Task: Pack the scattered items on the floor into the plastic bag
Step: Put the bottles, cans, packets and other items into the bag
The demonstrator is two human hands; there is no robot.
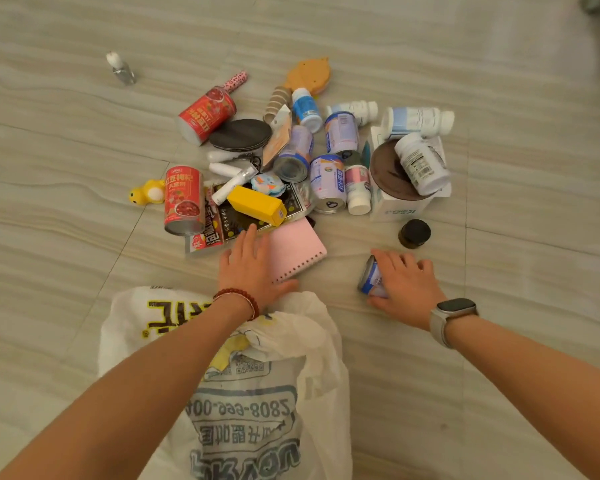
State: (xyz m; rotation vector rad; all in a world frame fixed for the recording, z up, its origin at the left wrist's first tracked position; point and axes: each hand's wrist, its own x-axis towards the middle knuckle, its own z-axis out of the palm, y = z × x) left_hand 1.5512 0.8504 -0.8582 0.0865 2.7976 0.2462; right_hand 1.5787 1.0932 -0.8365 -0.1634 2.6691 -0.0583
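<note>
Pale tiled floor [84, 202] carries a heap of cans, bottles and boxes. Nearest the person lies a white plastic bag [243, 393], crumpled, its mouth toward the heap. Left hand [248, 268] lies flat, fingers spread, on a pink notebook [297, 251] just beyond the bag. Right hand [404, 284] has its fingers curled over a small blue can [369, 277] lying on its side, apart from the heap.

Single head-worn wide-angle view, looking forward and steeply down, close above floor [499, 341], both forearms entering from below
</note>
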